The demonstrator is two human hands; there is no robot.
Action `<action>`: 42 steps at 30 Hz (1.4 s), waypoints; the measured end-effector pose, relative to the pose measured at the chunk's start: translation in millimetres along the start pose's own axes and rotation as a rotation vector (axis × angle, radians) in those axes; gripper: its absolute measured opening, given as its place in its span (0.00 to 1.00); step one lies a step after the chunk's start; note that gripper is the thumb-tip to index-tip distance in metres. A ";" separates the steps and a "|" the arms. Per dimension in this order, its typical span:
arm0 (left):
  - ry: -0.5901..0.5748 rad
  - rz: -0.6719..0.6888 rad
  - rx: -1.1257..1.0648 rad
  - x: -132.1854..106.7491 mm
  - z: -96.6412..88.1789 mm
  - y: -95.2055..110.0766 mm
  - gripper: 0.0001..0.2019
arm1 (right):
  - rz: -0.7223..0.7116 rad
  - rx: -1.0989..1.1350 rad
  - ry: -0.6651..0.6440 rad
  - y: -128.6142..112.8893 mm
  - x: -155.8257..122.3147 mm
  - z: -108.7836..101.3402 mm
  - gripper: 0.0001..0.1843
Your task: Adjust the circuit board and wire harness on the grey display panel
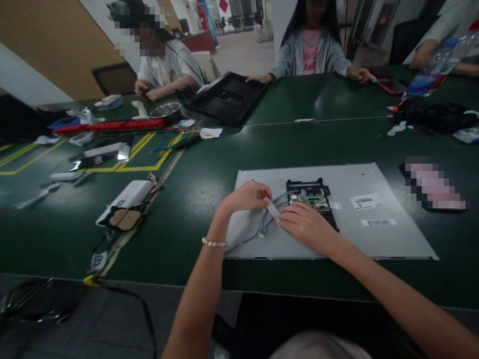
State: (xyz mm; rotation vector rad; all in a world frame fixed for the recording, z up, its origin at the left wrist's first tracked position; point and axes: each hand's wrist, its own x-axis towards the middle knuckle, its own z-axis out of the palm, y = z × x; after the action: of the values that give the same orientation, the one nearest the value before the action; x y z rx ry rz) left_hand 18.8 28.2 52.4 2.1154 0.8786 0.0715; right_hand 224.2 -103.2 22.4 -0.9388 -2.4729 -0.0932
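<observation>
A flat grey display panel [389, 219] lies on the green table in front of me, with two printed labels on its right half. On its middle sits a black bracket [305, 184] carrying a green circuit board [307, 200]. A short strip of whitish tape [272, 210] stretches between my hands. My left hand [249, 196] pinches its upper left end; my right hand [305, 224] holds the lower right end, close beside the bracket and covering part of it. Grey cables [265, 222] run beneath the tape, toward the panel's left edge.
A phone [434, 184] lies right of the panel. To the left are a white battery pack [127, 204], loose wires [174, 139] and a red strip [112, 125]. Across the table, a person's hand touches a black back cover [228, 97]. A plastic bottle [436, 75] stands tilted at far right.
</observation>
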 end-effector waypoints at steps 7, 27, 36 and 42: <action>-0.001 0.042 0.126 -1.4 -1.4 1.2 0.10 | 0.013 0.048 0.012 -2.4 0.7 1.4 0.06; -0.015 0.041 0.162 -0.6 -0.4 5.2 0.10 | 0.005 0.048 0.013 -5.1 0.0 8.0 0.08; 0.060 0.105 0.272 1.5 1.0 4.6 0.09 | -0.007 0.088 -0.038 -8.3 -1.5 9.0 0.12; -0.025 0.098 0.242 0.9 4.3 8.0 0.11 | -0.010 0.103 -0.023 -8.4 -1.8 11.7 0.13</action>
State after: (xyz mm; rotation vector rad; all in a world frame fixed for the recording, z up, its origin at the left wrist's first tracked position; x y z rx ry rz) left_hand 25.5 22.5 55.0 2.3796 0.8011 -0.0117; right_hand 215.0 -108.0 12.2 -0.8895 -2.4779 0.0413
